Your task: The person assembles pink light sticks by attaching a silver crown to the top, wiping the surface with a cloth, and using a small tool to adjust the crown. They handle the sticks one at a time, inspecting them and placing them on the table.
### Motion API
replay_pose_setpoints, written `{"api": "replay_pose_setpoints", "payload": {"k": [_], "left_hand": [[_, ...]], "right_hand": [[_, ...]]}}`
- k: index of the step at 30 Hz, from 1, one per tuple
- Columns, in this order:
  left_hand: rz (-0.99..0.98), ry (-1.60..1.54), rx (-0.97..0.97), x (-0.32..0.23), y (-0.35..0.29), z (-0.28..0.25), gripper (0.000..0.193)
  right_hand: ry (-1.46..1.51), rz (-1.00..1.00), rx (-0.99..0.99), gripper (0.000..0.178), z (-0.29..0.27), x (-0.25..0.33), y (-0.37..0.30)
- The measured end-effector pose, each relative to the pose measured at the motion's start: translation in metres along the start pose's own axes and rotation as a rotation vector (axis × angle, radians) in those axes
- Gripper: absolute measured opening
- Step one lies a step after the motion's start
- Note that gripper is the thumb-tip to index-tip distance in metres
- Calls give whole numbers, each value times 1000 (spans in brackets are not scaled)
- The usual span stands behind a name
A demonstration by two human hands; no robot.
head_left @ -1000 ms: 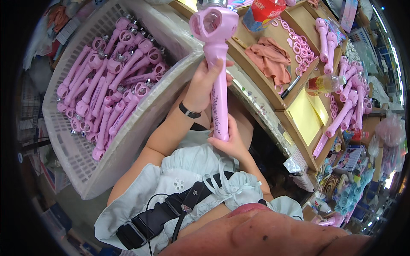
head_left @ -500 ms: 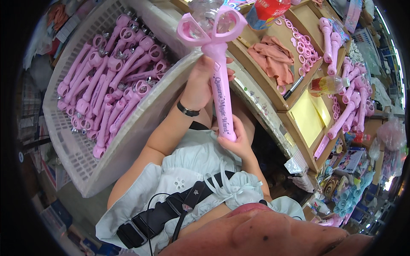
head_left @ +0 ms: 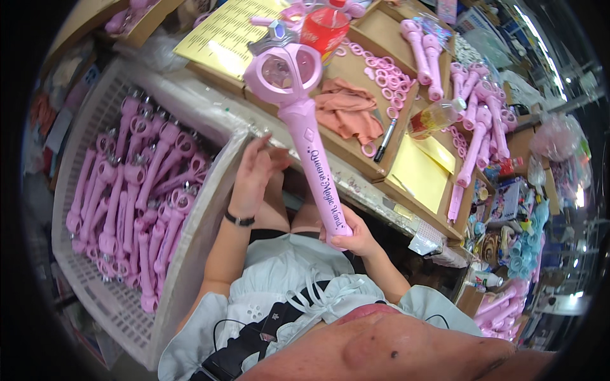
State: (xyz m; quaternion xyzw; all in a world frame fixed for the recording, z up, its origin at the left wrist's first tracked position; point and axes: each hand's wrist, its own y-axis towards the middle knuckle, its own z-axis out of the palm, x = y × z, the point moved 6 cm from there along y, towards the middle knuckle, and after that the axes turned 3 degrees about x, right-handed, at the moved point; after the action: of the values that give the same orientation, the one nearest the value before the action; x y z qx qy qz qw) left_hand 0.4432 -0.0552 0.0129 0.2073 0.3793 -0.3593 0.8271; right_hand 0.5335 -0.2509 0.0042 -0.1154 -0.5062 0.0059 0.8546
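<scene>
I see the right hand gripping the base of the pink wand, which leans from centre to upper centre of the frame. Change: the left hand, round the handle half a second ago, is off it, loosely spread; I judge the right alone bears the weight. Left of frame: basket of similar wands. Upper centre: red bottle, orange cloth.

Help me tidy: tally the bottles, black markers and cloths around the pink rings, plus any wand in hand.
Bottles: 2 (red bottle, yellow bottle)
Black marker: 1
Orange cloth: 1
Wand in right hand: 1
Total: 5
</scene>
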Motion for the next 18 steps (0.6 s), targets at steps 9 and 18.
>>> {"api": "replay_pose_setpoints", "payload": {"k": [9,18], "left_hand": [[61,165,63,3,-8,5,33],[-195,465,88,34,-52,-15,27]], "right_hand": [[-59,-242,-78,74,11,13,2],[33,-586,-395,57,-93,166,85]]}}
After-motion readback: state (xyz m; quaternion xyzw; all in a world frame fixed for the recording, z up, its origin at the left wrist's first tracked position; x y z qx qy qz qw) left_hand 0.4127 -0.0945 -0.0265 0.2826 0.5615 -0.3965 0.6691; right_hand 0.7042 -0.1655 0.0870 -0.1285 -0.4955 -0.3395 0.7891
